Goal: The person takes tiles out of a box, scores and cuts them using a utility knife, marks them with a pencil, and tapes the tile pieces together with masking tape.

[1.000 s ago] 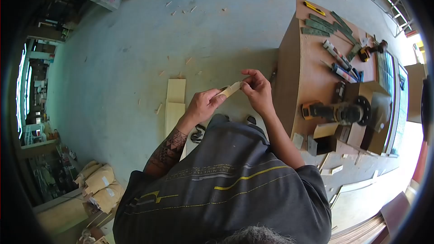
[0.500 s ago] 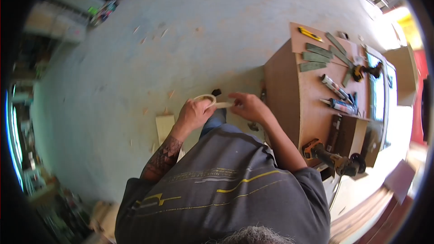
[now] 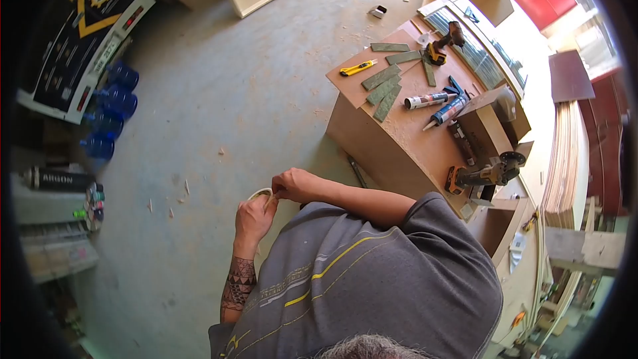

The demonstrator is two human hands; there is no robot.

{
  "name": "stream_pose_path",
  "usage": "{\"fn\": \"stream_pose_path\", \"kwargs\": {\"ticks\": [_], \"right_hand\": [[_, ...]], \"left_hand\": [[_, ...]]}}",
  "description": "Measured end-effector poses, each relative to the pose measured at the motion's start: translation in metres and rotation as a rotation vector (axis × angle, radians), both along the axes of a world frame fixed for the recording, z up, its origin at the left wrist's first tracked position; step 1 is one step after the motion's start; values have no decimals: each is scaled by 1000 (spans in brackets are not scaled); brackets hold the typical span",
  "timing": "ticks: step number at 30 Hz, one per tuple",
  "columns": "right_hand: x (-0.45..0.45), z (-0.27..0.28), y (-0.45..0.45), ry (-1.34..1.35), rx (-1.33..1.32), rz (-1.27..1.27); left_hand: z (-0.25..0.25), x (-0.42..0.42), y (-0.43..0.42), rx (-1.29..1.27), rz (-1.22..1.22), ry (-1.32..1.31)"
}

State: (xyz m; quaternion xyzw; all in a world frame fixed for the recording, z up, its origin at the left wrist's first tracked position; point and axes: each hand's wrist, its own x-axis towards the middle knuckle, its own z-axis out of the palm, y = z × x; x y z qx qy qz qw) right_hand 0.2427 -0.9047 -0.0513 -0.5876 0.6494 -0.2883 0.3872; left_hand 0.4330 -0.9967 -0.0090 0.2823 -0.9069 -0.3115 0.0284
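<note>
My left hand [image 3: 252,221] is closed around a pale roll of masking tape [image 3: 259,192], holding it in front of my body. Right beside it, my right hand [image 3: 294,185] is closed, with its fingertips pinched at the roll's near right edge. The tape's loose end is hidden by the fingers. To the right of my hands stands a brown wooden box-like workbench [image 3: 399,139].
On the bench lie a yellow utility knife [image 3: 358,68], several green strips [image 3: 382,78], a cordless drill [image 3: 436,52], sealant tubes [image 3: 426,100] and an angle grinder [image 3: 484,174]. Blue water bottles [image 3: 118,101] stand at left. Wood scraps [image 3: 187,188] dot the floor.
The view has swung toward the right. My hands have come together: the short strip of tape stretched between them before no longer shows, and my right fingers now meet the roll.
</note>
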Motion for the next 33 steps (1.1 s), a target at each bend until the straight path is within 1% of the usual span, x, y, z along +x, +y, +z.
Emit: {"fn": "stream_pose_path", "kwargs": {"ticks": [1,3,4,5,6,7,8,9,11,12,13,15,17,19,20,21,22,23,24,25,26,27,28,29,31,32,33], "right_hand": [[-3,-4,-6,-3,-4,-24],[-11,-4,-19,-4,-97,-51],[-13,-5,-26,-10,-102,-73],[-15,0,-34,-40,-218,-120],[-18,6,-43,-68,-336,-166],[-24,10,-54,-70,-342,-183],[-31,14,-66,-27,-406,-189],[-40,18,-79,17,-471,-192],[-62,21,-103,19,-534,-239],[-74,19,-117,47,-580,-280],[-90,18,-134,75,-631,-321],[-112,5,-166,52,-676,-376],[-148,0,-196,28,-715,-449],[-187,14,-209,-43,-689,-664],[-211,15,-216,-113,-641,-737],[-236,11,-218,-113,-640,-780],[-256,6,-216,-131,-509,-739],[-270,0,-209,-150,-376,-691],[-277,-13,-203,-144,-262,-700],[-280,-26,-192,-151,-206,-702],[-279,-38,-178,-161,-152,-705],[-276,-55,-164,-181,-125,-734],[-273,-66,-150,-204,-97,-767],[-268,-65,-139,-203,-87,-797],[-259,-56,-122,-366,70,-1047],[-256,-55,-120,-370,84,-1076],[-252,-53,-120,-382,86,-1298]], "left_hand": [[1,-6,-10,-17,-26,7],[5,-20,-29,-38,-74,8],[8,-27,-39,17,-14,21],[9,-35,-49,73,48,33],[5,-41,-63,68,29,28],[-2,-47,-79,152,100,61],[-1,-58,-92,236,172,94],[0,-70,-104,229,159,88],[5,-100,-133,304,231,160],[2,-115,-151,352,238,165],[-2,-130,-168,329,229,158],[-13,-161,-208,383,259,160],[-48,-172,-262,290,244,127],[-74,-149,-336,134,402,68],[-75,-135,-363,319,614,99],[-77,-116,-388,513,821,122],[-95,-88,-416,526,903,110],[-94,-64,-428,485,885,-45],[-103,-29,-450,456,728,-234],[-125,26,-469,462,705,-241],[-145,25,-479,362,640,-621],[-131,-8,-489,360,614,-628],[-129,-37,-505,306,537,-638],[-130,-63,-522,254,457,-646],[-133,-110,-551,157,295,-661],[-133,-130,-565,109,215,-668],[-137,-146,-581,63,133,-673]]}}
